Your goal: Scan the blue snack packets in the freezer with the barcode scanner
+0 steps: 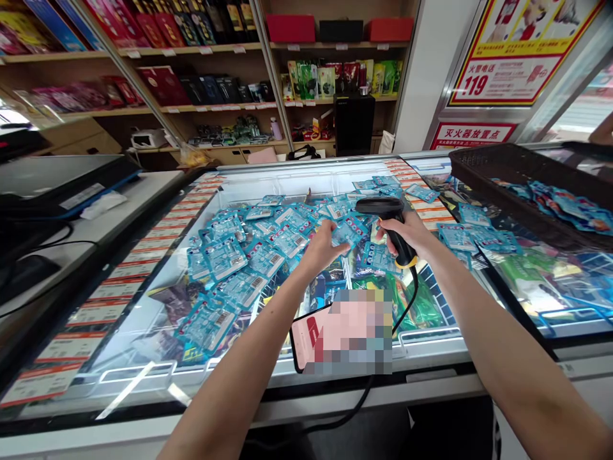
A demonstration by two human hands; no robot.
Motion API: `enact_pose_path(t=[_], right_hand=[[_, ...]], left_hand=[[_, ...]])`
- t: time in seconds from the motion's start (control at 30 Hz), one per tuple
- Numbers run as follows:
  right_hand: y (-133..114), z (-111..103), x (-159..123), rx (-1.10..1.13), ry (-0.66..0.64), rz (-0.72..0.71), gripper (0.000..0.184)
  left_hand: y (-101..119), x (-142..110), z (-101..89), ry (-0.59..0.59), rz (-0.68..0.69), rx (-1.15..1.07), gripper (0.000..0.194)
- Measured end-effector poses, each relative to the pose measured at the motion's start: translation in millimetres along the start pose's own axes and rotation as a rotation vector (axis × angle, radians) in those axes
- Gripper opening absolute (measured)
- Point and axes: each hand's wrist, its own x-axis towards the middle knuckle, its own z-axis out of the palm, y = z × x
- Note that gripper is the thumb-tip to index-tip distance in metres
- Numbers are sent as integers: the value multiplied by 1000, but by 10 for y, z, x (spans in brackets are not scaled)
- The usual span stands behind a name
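My right hand [407, 235] is closed round the grip of a black barcode scanner [383, 207] with a yellow base; its head points left over the packets. My left hand [322, 246] pinches a small blue packet [348, 231] and holds it just under the scanner's head. Both hands hover over a heap of blue packets [239, 255] spread across the glass lid of a chest freezer [143, 332]. The scanner's black cable [407, 306] runs down toward me past a phone [306, 342] lying on the lid.
A dark basket [517, 169] with more blue packets stands on the lid at the right. A counter with a dark monitor [57, 182] and cables is at the left. Shelves of boxed goods [191, 83] fill the back wall. Price labels [119, 275] line the freezer's left edge.
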Motion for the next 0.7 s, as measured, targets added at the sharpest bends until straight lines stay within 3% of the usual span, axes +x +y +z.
enact_pose_path(t=[0.23, 0.43, 0.7], right_hand=[[15, 14, 17, -23, -5, 0, 28], [19, 26, 9, -63, -21, -6, 28], [-114, 118, -89, -188, -122, -102, 27]], left_hand=[[-236, -10, -40, 185, -60, -528, 30], [-383, 55, -136, 469, -125, -647, 29], [-482, 44, -191, 488, -180, -754, 36]])
